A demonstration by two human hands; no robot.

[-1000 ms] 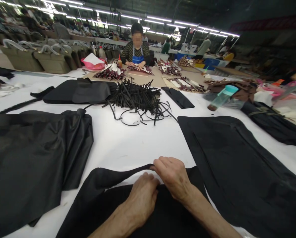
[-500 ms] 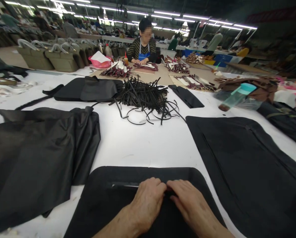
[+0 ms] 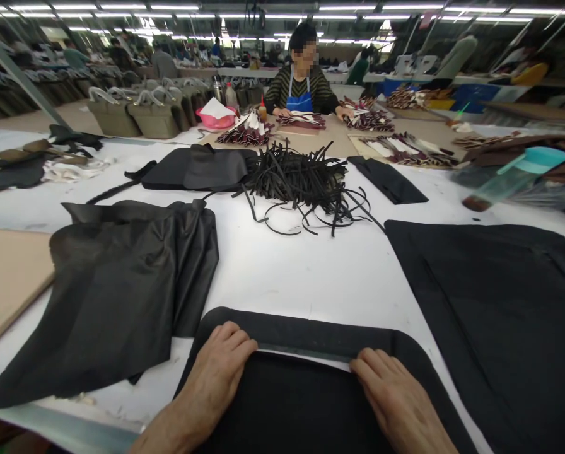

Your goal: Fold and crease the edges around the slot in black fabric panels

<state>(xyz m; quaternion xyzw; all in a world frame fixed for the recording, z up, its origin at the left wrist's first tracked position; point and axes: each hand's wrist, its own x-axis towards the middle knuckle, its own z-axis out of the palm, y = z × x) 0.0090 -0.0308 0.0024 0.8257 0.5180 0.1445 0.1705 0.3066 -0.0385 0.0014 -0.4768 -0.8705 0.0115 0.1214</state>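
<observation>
A black fabric panel with rounded corners lies flat on the white table right in front of me. My left hand rests on its left part, fingers stretched flat along a seam line. My right hand lies flat on the right part, fingers together and pressed to the cloth. Neither hand holds anything. A thin pale line runs between the two hands across the panel.
A pile of shiny black cloth lies at the left, a large black panel at the right. A heap of black strips sits beyond. A tan board is at far left. A person in a blue apron works opposite.
The folded panel edge was laid flat. My hands, together at the middle before, have slid apart to the left and right along the seam. The view has shifted to the left.
</observation>
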